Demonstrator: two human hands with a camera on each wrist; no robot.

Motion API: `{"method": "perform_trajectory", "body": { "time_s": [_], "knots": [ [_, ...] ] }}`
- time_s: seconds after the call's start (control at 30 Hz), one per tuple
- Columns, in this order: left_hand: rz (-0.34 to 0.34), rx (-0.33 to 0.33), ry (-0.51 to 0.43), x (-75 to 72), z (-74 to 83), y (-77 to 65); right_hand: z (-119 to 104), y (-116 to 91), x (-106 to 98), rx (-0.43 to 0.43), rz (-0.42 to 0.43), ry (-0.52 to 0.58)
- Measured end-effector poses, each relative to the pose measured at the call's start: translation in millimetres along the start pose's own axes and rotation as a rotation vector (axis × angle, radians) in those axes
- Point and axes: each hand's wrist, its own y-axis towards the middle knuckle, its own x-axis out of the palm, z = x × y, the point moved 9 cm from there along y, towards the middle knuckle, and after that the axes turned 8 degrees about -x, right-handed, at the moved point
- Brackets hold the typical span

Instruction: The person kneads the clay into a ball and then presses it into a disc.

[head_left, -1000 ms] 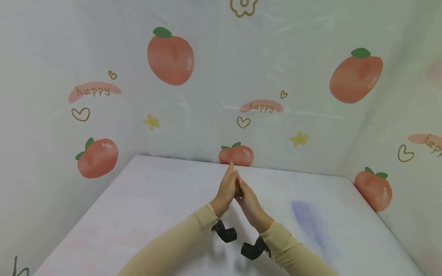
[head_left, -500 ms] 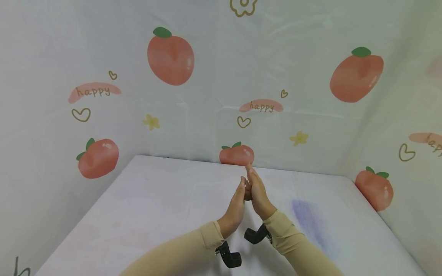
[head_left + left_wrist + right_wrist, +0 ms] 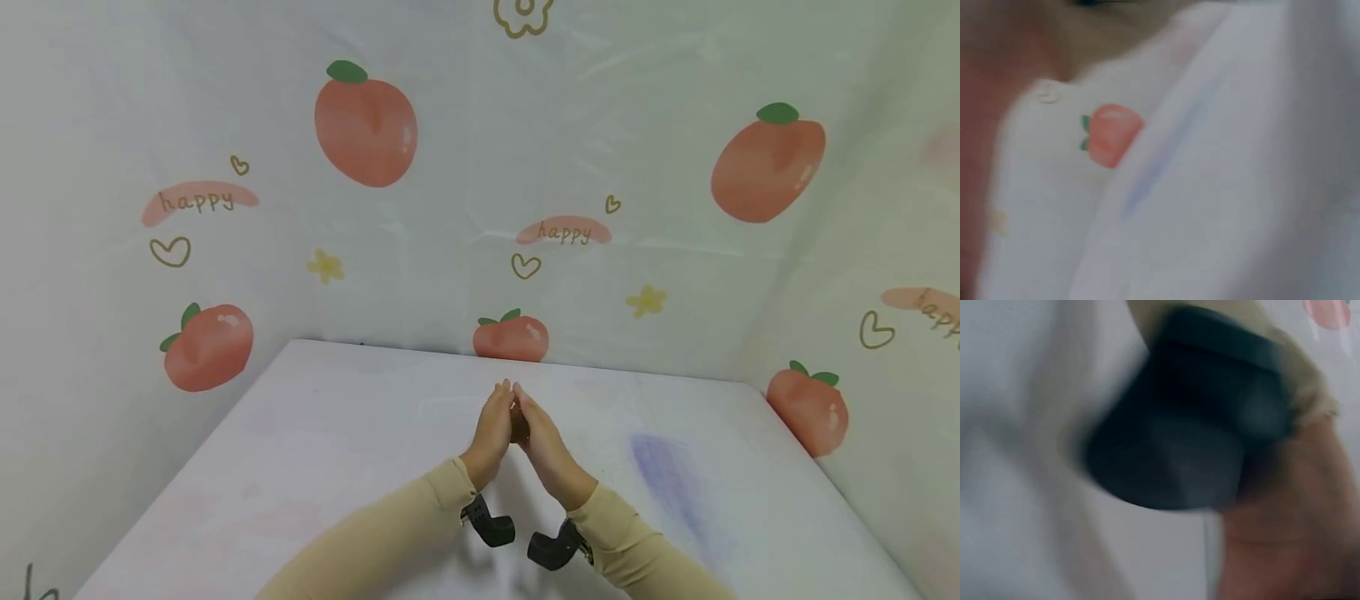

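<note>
In the head view my left hand (image 3: 491,433) and my right hand (image 3: 551,450) meet over the middle of the table (image 3: 375,433). Their fingers are straight and point away from me, fingertips together and wrists apart, forming a peak. A dark brown patch shows between the palms; I cannot tell whether it is shaded thumbs or a small thing held there. Blurred skin fills the left edge of the left wrist view. The right wrist view holds a black wrist camera (image 3: 1191,419), a beige sleeve (image 3: 1310,375) and a bare wrist (image 3: 1291,544).
White sheeting (image 3: 450,167) printed with peaches, hearts and "happy" surrounds the table at the back and sides. A purple smear (image 3: 671,483) marks the tabletop to the right of the hands. Black cameras hang under both wrists, close to each other.
The hands slide against each other: half a second ago the right reached farther forward and the left lay lower. Now the left has come forward, the right back, and their fingertips are about level.
</note>
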Motion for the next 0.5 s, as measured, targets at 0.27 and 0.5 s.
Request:
{"method": "perform_trajectory", "body": {
  "time_s": [0.27,0.5],
  "knots": [
    [-0.183,0.169,0.141,27.8,8.6,-30.8,-12.7,18.8,-28.6,-0.093,0.122,0.109],
    [-0.171,0.149,0.003,21.0,27.5,-31.5,19.4,16.1,-21.9,0.015,0.168,0.069]
  ]
}}
